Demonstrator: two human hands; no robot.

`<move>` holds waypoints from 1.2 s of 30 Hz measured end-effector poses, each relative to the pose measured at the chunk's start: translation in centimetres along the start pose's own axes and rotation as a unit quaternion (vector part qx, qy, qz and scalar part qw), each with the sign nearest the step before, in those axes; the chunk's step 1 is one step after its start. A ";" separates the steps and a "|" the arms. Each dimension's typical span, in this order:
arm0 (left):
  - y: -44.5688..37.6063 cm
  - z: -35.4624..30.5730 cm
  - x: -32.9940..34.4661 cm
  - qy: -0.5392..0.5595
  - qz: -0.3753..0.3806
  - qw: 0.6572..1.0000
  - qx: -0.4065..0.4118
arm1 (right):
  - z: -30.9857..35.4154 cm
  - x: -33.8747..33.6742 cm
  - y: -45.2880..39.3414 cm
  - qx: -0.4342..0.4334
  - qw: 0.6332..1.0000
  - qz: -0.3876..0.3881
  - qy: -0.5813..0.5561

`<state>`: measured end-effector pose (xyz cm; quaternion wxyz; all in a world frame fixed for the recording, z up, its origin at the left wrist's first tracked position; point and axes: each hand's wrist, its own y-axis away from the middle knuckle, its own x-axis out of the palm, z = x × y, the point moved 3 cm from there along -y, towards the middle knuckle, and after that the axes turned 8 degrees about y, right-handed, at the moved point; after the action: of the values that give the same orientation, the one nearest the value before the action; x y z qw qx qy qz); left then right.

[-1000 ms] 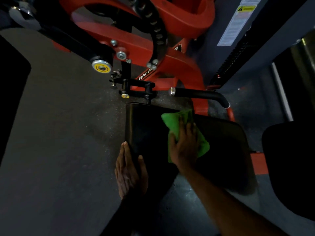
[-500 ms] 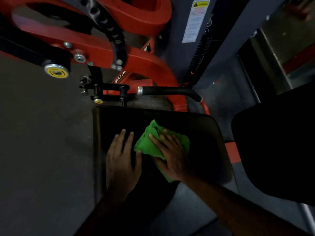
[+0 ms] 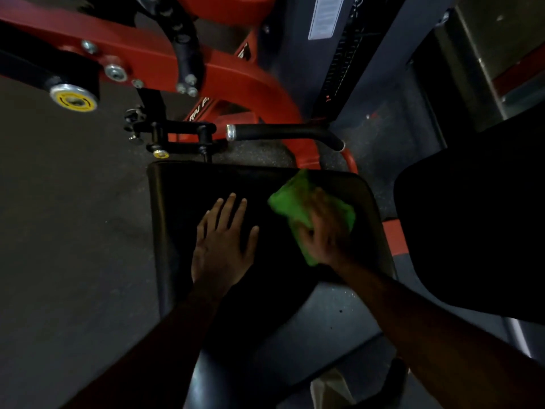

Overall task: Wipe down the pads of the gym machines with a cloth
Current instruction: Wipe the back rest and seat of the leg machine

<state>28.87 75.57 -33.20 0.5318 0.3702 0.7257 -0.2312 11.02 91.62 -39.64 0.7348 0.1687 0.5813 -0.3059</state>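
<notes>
A black seat pad (image 3: 182, 196) of a red gym machine lies in the middle of the head view. My left hand (image 3: 222, 246) rests flat on the pad with its fingers spread and straight. A bright green cloth (image 3: 290, 202) lies on the pad's right part. My right hand (image 3: 327, 234) presses on the cloth with fingers laid over it; the hand and cloth are motion-blurred. Part of the cloth is hidden under the hand.
The red machine frame (image 3: 236, 75) rises behind the pad, with a black handle bar (image 3: 283, 133) and a yellow-capped pivot (image 3: 73, 98). A second black pad (image 3: 472, 231) sits at the right. A grey weight-stack housing (image 3: 300, 54) stands at the back. Dark rubber floor (image 3: 73, 231) lies to the left.
My right hand has swept the cloth from the pad's middle to its right side. My left hand stays flat on the pad. The camera has shifted slightly.
</notes>
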 end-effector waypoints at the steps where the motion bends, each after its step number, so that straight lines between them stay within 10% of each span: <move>1: 0.1 0.0 0.0 0.004 0.004 1.000 -0.003 | -1.1 0.2 -0.5 0.133 0.991 -0.015 0.006; 4: 0.8 0.4 0.2 -0.001 0.006 1.000 -0.005 | 2.4 0.6 -0.1 0.309 0.951 0.025 -0.002; 9: 1.1 0.4 0.1 -0.001 0.001 1.000 -0.006 | 2.1 -0.7 1.5 -0.119 0.991 0.063 -0.024; 15: 0.8 0.0 0.3 0.009 -0.016 1.000 -0.005 | -0.8 0.2 -3.0 0.324 0.946 0.026 0.015; 21: 0.4 -0.4 0.4 0.006 -0.024 1.000 0.000 | -0.6 -0.8 -1.6 -0.130 0.990 0.046 0.017; 26: 0.8 0.0 0.5 -0.003 -0.025 1.000 -0.001 | -5.0 0.2 -1.1 0.374 0.927 0.004 0.018; 31: 0.5 -0.3 0.4 -0.004 -0.022 1.000 0.001 | -3.6 -0.9 3.1 -0.057 0.997 0.048 0.027; 36: 0.8 0.3 0.3 -0.005 -0.021 1.000 0.003 | -4.4 0.1 2.8 0.303 0.952 0.014 0.032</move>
<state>29.64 75.95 -33.58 0.5294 0.3558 0.7297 -0.2464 9.51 96.39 -41.21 0.6349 0.4010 0.4819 -0.4515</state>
